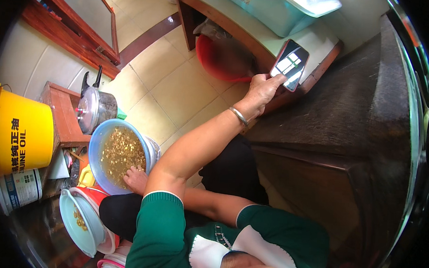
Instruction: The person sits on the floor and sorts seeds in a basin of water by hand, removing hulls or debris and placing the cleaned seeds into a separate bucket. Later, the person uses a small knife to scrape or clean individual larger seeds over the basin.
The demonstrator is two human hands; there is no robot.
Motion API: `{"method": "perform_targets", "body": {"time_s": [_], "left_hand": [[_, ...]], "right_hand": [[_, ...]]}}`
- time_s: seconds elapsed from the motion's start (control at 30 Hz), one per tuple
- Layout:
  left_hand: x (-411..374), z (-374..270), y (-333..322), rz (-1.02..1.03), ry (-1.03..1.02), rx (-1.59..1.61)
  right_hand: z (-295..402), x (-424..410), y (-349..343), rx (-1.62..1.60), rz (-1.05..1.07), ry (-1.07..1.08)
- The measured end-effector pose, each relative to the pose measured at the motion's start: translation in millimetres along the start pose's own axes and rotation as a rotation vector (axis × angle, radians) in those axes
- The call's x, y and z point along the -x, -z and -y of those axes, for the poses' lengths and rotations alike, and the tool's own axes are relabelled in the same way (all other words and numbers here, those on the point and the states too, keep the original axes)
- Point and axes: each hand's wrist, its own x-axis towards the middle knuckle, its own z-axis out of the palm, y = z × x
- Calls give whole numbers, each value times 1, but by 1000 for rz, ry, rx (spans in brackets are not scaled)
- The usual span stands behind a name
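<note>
My left arm reaches across to the upper right, and my left hand point(265, 91) grips the lower end of a smartphone point(290, 65) with the thumb over its edge; its dark screen reflects a window. A metal bangle point(239, 116) circles that wrist. Passing under the left arm, my right hand point(136, 179) rests at the near edge of a blue plastic basin point(95, 154). Its fingertips dip into cloudy water among many small yellow-brown pieces point(124, 144), whose kind I cannot tell. Whether those fingers hold any pieces is hidden.
Left of the basin are a pressure cooker point(97, 109), a wooden stool point(62, 116) and a yellow bucket point(24, 133). A pale blue basin point(75, 228) holds a few pieces. A red basin point(210, 62) is under the table point(322, 41); dark wooden furniture point(315, 127) stands at right.
</note>
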Motion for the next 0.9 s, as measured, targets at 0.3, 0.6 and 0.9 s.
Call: {"method": "perform_targets", "body": {"time_s": [0.3, 0.6, 0.9], "left_hand": [[-5, 11, 2, -54, -122, 39], [1, 4, 2, -44, -118, -50], [-4, 12, -2, -118, -197, -1]], "right_hand": [[13, -11, 12, 30, 266, -185], [1, -27, 11, 20, 484, -96], [-13, -42, 9, 95, 419, -30]]}}
